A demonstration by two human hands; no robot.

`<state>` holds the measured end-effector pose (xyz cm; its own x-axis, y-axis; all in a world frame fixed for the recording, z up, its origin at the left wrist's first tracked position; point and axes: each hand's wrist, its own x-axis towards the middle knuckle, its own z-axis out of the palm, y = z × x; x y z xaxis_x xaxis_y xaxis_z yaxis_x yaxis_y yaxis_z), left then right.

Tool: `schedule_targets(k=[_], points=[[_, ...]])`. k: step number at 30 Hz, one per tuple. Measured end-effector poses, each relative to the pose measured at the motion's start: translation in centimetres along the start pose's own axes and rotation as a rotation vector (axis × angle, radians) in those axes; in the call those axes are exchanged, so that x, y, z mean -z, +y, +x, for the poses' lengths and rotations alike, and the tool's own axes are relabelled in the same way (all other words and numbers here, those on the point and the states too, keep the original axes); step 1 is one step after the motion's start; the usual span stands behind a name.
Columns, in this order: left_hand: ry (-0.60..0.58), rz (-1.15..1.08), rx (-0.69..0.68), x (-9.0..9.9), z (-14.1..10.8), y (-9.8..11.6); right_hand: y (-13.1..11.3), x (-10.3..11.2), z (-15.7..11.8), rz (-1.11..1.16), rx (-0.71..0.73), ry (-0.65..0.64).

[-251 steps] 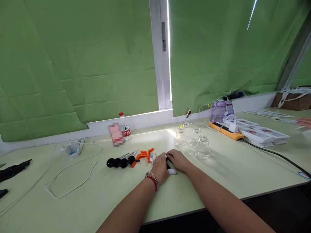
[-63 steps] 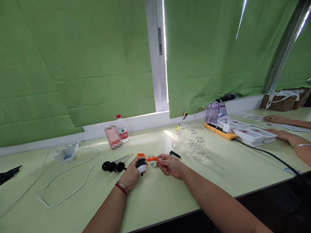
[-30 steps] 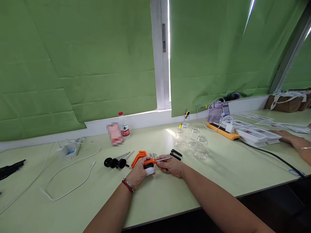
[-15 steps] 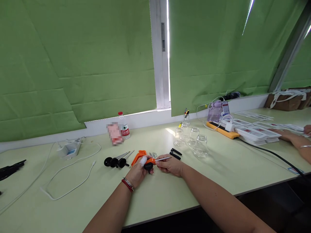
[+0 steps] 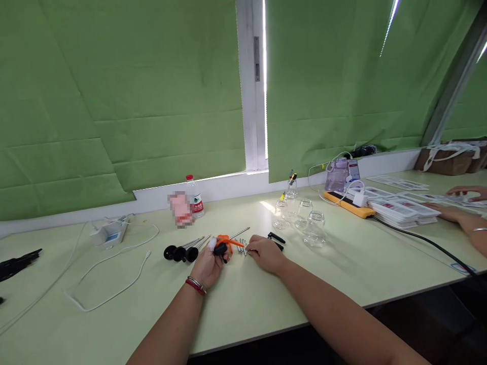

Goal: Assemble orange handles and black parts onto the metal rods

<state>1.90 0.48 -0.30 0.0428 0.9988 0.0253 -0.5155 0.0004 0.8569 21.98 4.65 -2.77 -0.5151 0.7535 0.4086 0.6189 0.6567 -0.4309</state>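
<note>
My left hand (image 5: 210, 263), with a white wrap on the thumb, is closed around a black-and-orange part with a long thin metal rod (image 5: 240, 232). The rod points up and to the right, and an orange lever sticks out over the table. My right hand (image 5: 268, 253) has its fingertips pinched together at the edge of several small metal pieces (image 5: 240, 244); what lies between them is hidden. Beside my left hand lie several black cup-shaped parts (image 5: 178, 252) with metal rods. Just beyond my right hand are black plastic pieces (image 5: 276, 237).
Several clear glass jars (image 5: 314, 230) stand behind my right hand. An orange power strip (image 5: 348, 204) and stacked white printed cards (image 5: 399, 210) lie to the right, near another person's hands. A water bottle (image 5: 198, 203), white cable (image 5: 114, 300) and socket block (image 5: 110, 235) are on the left.
My right hand has let go of the rod and moved onto the small metal pieces. My left hand has shifted slightly left with the black-and-orange part, whose rod now tilts upward.
</note>
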Motion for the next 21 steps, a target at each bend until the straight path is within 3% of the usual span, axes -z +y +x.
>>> schedule_targets(k=[4, 8, 21], points=[[0.044, -0.006, 0.012, 0.1, 0.1, 0.0, -1.6, -0.2, 0.2, -0.363, 0.158, -0.149], [0.036, -0.011, 0.043, 0.1, 0.0, 0.1, -2.4, 0.1, 0.3, -0.513, 0.234, -0.229], [0.023, 0.005, 0.073, 0.4, 0.1, -0.2, -4.0, -0.2, -1.0, -0.431, 0.405, -0.261]])
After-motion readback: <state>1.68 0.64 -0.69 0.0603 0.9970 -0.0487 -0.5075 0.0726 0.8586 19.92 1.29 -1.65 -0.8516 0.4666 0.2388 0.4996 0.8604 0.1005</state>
